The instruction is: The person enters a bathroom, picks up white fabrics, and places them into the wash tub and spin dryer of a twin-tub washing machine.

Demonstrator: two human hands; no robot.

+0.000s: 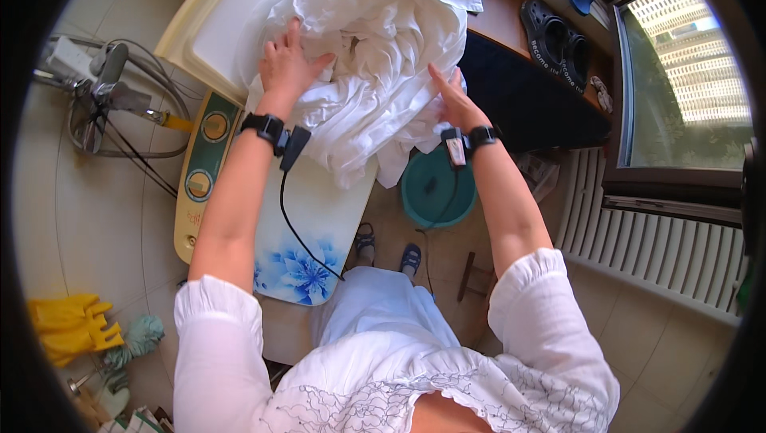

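Observation:
A large bunched white cloth point(375, 74) lies heaped over the far end of a washing machine point(279, 218), and its folds hang past the right edge. My left hand point(289, 66) rests on the left part of the heap with its fingers spread. At the heap's right side, my right hand point(456, 100) touches the cloth with thumb and fingers apart; some of its fingertips are hidden. The machine's raised cream lid point(209, 26) stands left of the cloth. The cloth hides whatever lies beneath it.
A teal basin point(439, 194) sits on the floor below the cloth. Taps and hoses point(112, 98) are on the left wall, above yellow rubber gloves point(72, 328). Black clogs point(550, 38) stand on a brown ledge, near an open window point(678, 74). A white radiator point(646, 242) runs below.

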